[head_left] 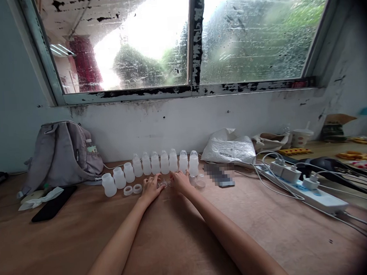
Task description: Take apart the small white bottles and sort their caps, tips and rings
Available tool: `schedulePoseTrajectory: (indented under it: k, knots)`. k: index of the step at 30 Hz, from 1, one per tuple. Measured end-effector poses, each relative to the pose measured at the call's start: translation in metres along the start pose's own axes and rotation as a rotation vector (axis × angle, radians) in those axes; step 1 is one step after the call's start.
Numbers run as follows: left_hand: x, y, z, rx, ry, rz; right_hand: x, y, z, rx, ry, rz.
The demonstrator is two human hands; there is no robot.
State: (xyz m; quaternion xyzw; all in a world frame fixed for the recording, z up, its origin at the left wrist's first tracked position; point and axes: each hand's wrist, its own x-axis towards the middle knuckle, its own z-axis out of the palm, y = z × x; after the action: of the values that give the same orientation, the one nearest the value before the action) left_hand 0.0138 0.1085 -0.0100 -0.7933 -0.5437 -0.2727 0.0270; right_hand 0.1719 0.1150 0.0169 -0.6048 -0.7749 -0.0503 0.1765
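Note:
A curved row of frosted baby bottles (164,162) stands along the back of the table. Those from the middle to the right have clear domed caps, while the bottles at the left end (109,185) are open-necked. My left hand (151,188) rests on the tabletop, fingers apart, beside small clear parts (163,183) and two white bottle rings (128,190). Close to it, my right hand (180,181) has its fingers curled down in front of the capped bottles. What those fingers hold, if anything, is hidden. Right of it lie more translucent pieces (200,183).
A grey backpack (61,154) and black phone-like slab (54,203) lie to the left. To the right are a silver bubble mailer (230,148), a partly blurred phone (225,183) and a white power strip (322,200) with trailing cables. The window wall (158,122) bounds the back.

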Motion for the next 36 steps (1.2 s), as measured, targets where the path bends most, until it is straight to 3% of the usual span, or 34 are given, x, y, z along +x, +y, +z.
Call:
schedulePoseTrajectory:
  k: [11, 16, 26, 36]
  knots:
    - [0.005, -0.008, 0.001, -0.079, -0.074, 0.139, 0.002, 0.002, -0.004, 0.001, -0.037, -0.011]
    - [0.001, -0.005, -0.003, 0.013, 0.048, 0.191, 0.002, 0.003, -0.004, 0.013, -0.041, -0.002]
    - [-0.015, -0.024, -0.018, 0.079, 0.133, 0.068, 0.002, 0.002, -0.005, 0.027, -0.058, 0.007]
    - [-0.016, -0.027, -0.015, 0.190, 0.187, -0.058, 0.004, 0.002, -0.006, 0.038, -0.081, 0.010]
